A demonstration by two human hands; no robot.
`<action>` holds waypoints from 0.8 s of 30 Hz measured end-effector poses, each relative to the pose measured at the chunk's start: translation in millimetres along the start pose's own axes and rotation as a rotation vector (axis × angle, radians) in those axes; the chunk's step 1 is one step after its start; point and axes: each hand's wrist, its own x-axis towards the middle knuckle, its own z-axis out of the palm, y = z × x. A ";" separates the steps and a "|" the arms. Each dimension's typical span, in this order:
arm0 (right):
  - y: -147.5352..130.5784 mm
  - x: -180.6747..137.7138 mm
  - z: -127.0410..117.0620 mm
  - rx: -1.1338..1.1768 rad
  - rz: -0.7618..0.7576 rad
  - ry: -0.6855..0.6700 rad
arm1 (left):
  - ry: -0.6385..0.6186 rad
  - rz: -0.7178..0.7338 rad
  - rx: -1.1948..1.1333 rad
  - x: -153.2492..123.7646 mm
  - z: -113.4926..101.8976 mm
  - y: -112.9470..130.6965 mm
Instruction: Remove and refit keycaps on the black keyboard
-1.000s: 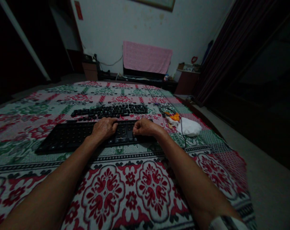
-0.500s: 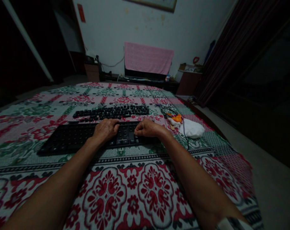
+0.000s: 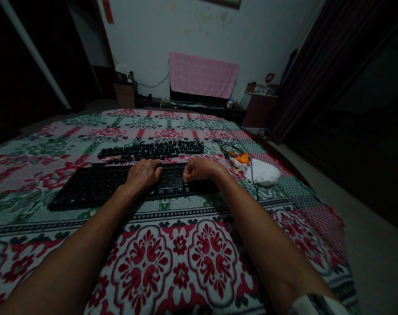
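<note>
A black keyboard (image 3: 96, 186) lies across a bed covered in a red, green and white flowered spread (image 3: 185, 258). My left hand (image 3: 142, 174) rests on the keyboard's middle, fingers curled down onto the keys. My right hand (image 3: 199, 169) is closed in a pinch over the keys near the keyboard's right end; what it grips, if anything, is too small to see. Beyond the keyboard lie rows of loose black keycaps (image 3: 153, 149) set out on the spread.
A white cloth (image 3: 262, 172) with an orange object (image 3: 242, 158) and a black cable (image 3: 230, 148) lies right of the keyboard. The bed's right edge drops to a grey floor (image 3: 359, 227). A pink towel (image 3: 202, 74) covers a screen by the far wall.
My right hand has lifted slightly and drawn tighter into a pinch over the keys. The left hand stays in place. The view has shifted a little.
</note>
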 end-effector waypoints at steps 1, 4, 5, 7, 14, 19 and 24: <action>-1.4 1.7 -2.4 -0.010 0.013 -0.019 | -0.001 -0.003 -0.001 -0.1 -0.4 0.3; -3.9 5.2 -8.0 -0.016 0.043 -0.065 | -0.008 -0.001 -0.005 -0.4 -1.4 0.6; -3.6 5.4 -8.7 -0.005 0.049 -0.074 | -0.008 0.003 -0.006 -0.5 -1.5 0.5; -0.9 4.0 -7.4 0.028 0.034 -0.067 | -0.001 0.013 -0.003 -0.3 -1.1 0.1; 11.9 -16.2 12.1 -0.038 -0.271 0.185 | 0.028 0.019 0.008 0.5 2.5 -1.4; 10.8 -26.6 19.7 -0.132 -0.312 0.269 | 0.043 0.016 -0.028 0.1 3.1 -1.6; 6.7 -27.3 23.1 -0.277 -0.322 0.323 | 0.044 0.018 -0.052 0.4 4.4 -2.3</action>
